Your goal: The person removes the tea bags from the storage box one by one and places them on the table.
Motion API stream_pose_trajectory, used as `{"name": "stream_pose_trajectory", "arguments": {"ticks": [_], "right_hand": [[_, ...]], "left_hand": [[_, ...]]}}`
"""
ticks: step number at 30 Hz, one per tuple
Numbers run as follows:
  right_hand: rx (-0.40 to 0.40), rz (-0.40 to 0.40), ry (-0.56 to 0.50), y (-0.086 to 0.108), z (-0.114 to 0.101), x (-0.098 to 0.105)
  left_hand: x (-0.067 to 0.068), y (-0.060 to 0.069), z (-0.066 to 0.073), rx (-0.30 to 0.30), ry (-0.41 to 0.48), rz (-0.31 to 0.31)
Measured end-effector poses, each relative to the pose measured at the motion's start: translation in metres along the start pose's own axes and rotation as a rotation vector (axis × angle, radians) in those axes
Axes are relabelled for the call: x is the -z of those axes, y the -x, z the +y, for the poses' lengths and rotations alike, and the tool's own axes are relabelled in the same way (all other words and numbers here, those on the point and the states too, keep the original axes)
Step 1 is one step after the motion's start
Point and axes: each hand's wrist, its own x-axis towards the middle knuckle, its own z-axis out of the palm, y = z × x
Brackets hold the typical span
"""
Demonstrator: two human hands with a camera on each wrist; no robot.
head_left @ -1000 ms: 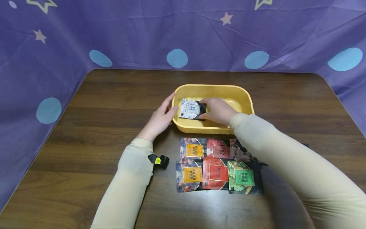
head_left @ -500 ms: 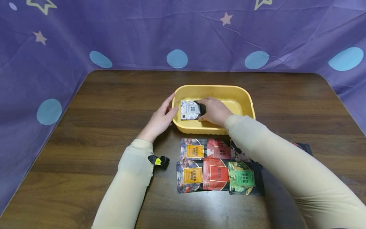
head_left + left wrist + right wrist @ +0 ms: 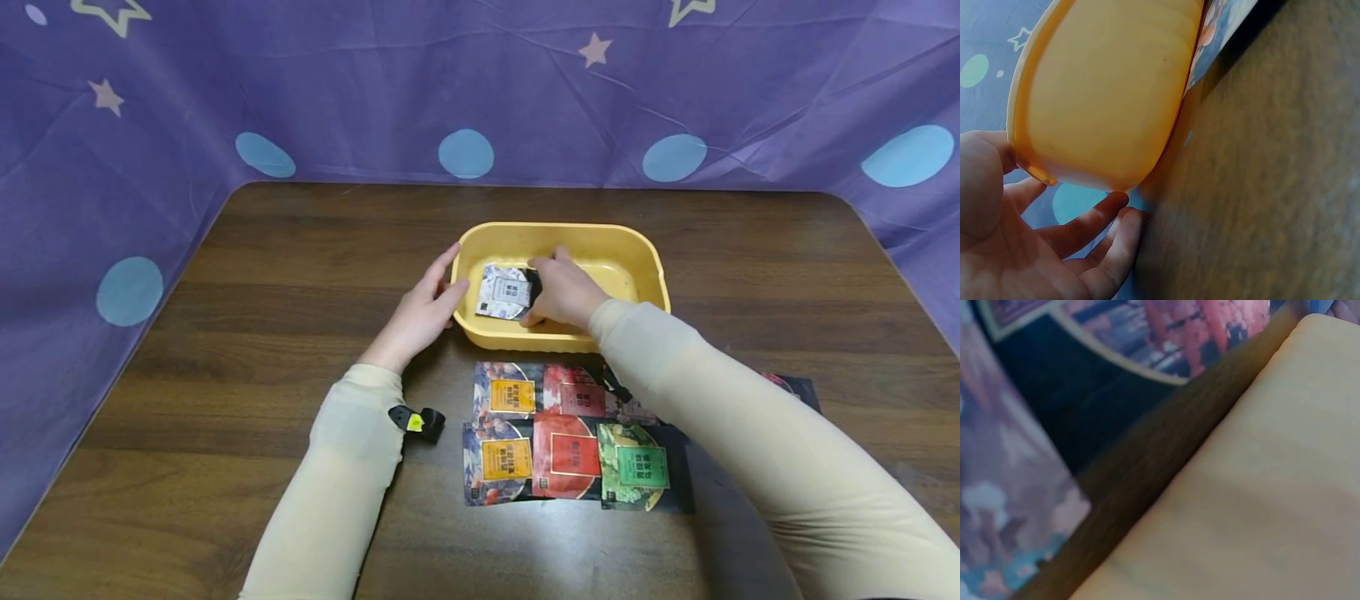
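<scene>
A yellow plastic tub stands on the table, its left end held by my left hand. In the left wrist view, the thumb of that hand reaches over the rim and the fingers bend against the outer wall. My right hand is inside the tub, thumb and fingers at opposite edges of a white-and-black tea packet. One finger is raised. The packet's right part is hidden under the hand. The right wrist view misses the hand but shows the tub's wall.
In front of the tub lie two rows of tea packets: orange-labelled, red and green ones nearest me. The right arm covers part of the back row. Another dark packet lies beyond that arm. A purple curtain backs the table.
Over the last second the right arm shifts slightly left. The white packet turns a little in the tub, and one right finger lifts. My left hand stays on the tub's end.
</scene>
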Motion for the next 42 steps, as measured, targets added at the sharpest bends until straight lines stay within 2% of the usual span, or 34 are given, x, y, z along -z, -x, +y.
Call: {"name": "stream_pose_trajectory", "arguments": {"ticks": [4, 10, 26, 32, 39, 42], "right_hand": [[-0.015, 0.017, -0.013, 0.001, 0.001, -0.001], [-0.039, 0.05, -0.095, 0.003, 0.002, -0.001], [0.038, 0.12, -0.149, 0.006, 0.005, 0.003], [0.076, 0.169, -0.264, 0.011, 0.006, 0.009], [0.07, 0.22, -0.401, 0.018, 0.005, 0.017], [0.1, 0.253, -0.453, 0.022, 0.005, 0.021]], "left_hand": [[0.0, 0.0, 0.0, 0.001, -0.005, -0.002], [0.0, -0.001, 0.001, 0.002, 0.0, -0.007], [-0.001, -0.003, 0.002, 0.015, -0.006, -0.005], [-0.001, -0.004, 0.002, 0.013, -0.007, -0.001], [-0.001, -0.005, 0.002, 0.015, -0.007, -0.013], [-0.001, -0.005, 0.001, 0.013, -0.004, -0.01]]}}
